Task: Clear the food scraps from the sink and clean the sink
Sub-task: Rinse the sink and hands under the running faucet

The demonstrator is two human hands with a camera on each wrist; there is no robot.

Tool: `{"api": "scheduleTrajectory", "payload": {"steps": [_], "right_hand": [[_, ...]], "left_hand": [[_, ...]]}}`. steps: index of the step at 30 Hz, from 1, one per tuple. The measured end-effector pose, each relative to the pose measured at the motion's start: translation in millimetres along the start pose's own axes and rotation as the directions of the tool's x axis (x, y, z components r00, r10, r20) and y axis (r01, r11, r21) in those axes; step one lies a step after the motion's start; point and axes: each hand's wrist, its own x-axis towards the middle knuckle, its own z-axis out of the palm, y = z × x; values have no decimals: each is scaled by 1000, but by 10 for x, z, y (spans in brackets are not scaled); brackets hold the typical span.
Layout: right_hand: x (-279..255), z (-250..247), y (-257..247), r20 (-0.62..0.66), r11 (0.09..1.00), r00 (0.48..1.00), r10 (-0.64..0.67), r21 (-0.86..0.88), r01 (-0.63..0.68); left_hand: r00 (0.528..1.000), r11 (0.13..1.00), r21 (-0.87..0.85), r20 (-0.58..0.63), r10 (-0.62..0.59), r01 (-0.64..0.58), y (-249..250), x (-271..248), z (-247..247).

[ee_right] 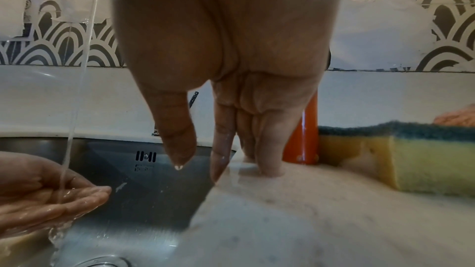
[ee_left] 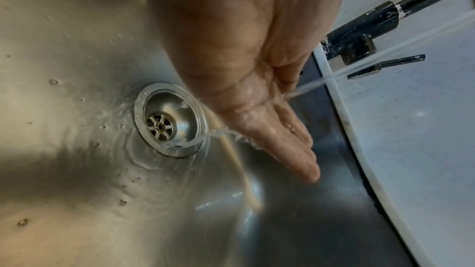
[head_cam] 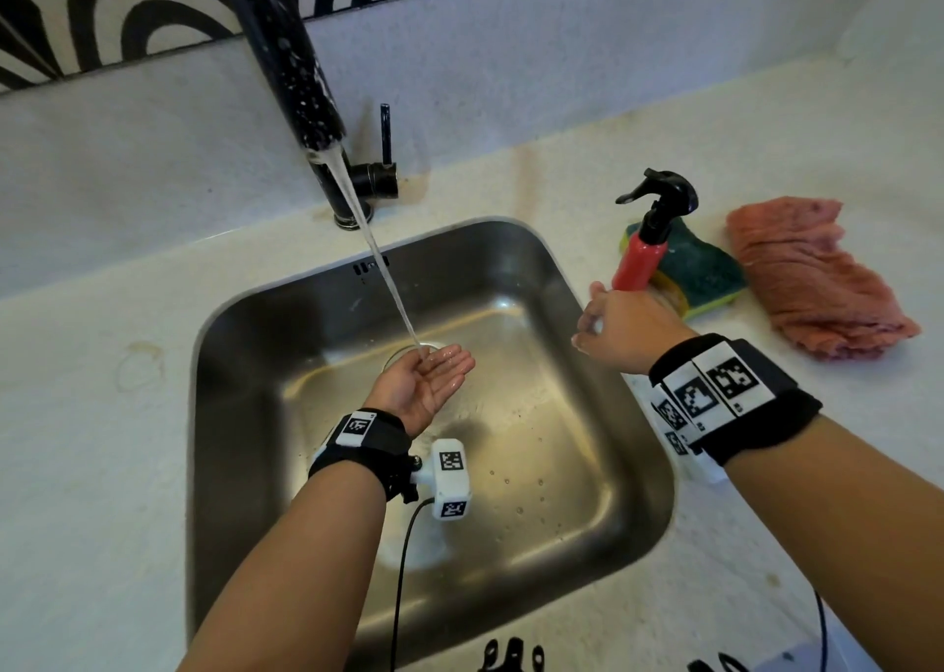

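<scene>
Red spray bottle point(head_cam: 638, 257) and green-yellow sponge point(head_cam: 694, 273) stand at two o'clock of steel sink point(head_cam: 587, 467); left hand point(head_cam: 424, 385) cupped loosely, empty, under water; right hand point(head_cam: 620, 326) relaxed, fingertips on worktop point(head_cam: 102, 416).

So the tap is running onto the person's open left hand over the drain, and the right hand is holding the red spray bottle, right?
Not quite: the right hand holds nothing; its fingertips rest on the counter beside the red spray bottle, as the right wrist view shows. The rest is right.

— What do you see behind the counter?
— You face a pale speckled countertop point(head_cam: 153, 344) with a matching upstand, and above it black-and-white arched tiles point(head_cam: 127, 12), evenly lit.
</scene>
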Motion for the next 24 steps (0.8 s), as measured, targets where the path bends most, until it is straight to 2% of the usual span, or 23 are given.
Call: {"api": "scheduleTrajectory", "payload": {"steps": [4,6,7,8,9,11,13,14,15,17,20,22,24], "right_hand": [[-27,-25,-23,8,1000,1000,2,-9,-2],[-45,-41,-25,10,1000,1000,-3,-17,3],[-53,-49,-27,10,1000,1000,-7,-25,7],[-66,-57,-31,9,999,1000,-12,-35,12],[-74,-62,-32,10,999,1000,-14,-37,15],[-75,-61,-26,17,1000,1000,-13,-23,14],[-66,-48,-14,26,1000,1000,-5,-10,5],[-58,-38,-4,26,1000,1000,-1,-7,2],[-45,-27,10,26,1000,1000,-2,-3,2],[-30,-14,28,35,1000,999,-6,6,6],[-27,-25,24,67,1000,997,-27,-10,28],[-33,-36,21,69,999,997,-37,-27,39],[-34,-31,27,63,999,998,-30,-20,31]], "left_hand": [[1000,989,149,-27,7,-3,36,-1,-3],[999,939,340,-26,-46,52,18,-25,37],[995,879,467,-23,-95,95,-14,-49,76],[986,788,599,-24,-163,145,-72,-85,129],[970,659,728,-29,-243,187,-149,-136,194],[908,333,917,-70,-413,222,-345,-234,339],[831,28,984,-131,-541,173,-555,-313,463],[802,-71,989,-149,-579,132,-648,-333,508],[783,-127,987,-155,-602,97,-734,-340,538],[751,-170,983,-161,-640,66,-878,-367,581],[722,-175,984,-134,-679,18,-1022,-411,641],[749,-130,991,-76,-658,-13,-1007,-427,659],[799,-49,999,-16,-602,-17,-881,-419,631]]}}
